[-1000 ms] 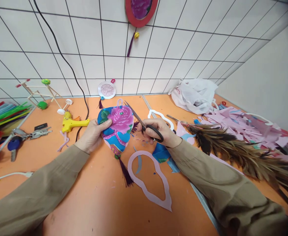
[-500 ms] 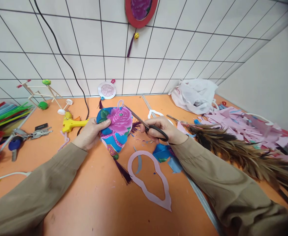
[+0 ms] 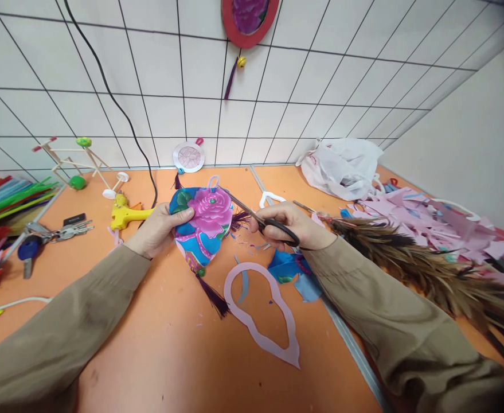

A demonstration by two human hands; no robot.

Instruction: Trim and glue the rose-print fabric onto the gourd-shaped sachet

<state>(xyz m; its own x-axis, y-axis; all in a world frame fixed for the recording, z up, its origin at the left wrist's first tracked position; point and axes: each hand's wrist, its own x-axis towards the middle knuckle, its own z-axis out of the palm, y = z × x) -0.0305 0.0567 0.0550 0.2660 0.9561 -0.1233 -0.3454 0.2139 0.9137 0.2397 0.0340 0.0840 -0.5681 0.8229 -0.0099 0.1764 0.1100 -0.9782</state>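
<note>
My left hand [image 3: 160,228] grips the left edge of a blue floral fabric pendant [image 3: 212,209], thumb on its front. The pendant shows a large pink flower, has a pale loop at its top, and a dark purple tassel [image 3: 212,295] hangs from its lower tip. My right hand [image 3: 281,222] is wrapped around black-handled scissors [image 3: 280,229]. Their blades point up and left, along the pendant's upper right edge; whether they touch it I cannot tell. Below, a pink gourd-shaped frame [image 3: 292,327] lies on the orange table [image 3: 183,355], close to blue fabric scraps [image 3: 288,269].
A yellow glue gun [image 3: 127,213] and keys [image 3: 69,231] lie left, near a stick model [image 3: 89,163]. On the right are a white plastic bag [image 3: 340,166], pink scraps [image 3: 441,218] and a brown feather duster [image 3: 406,252]. A round white pendant [image 3: 188,156] leans against the tiled wall.
The view has shifted very slightly. My right hand and the scissors have moved a little to the right; the left hand's hold on the pendant is the same.
</note>
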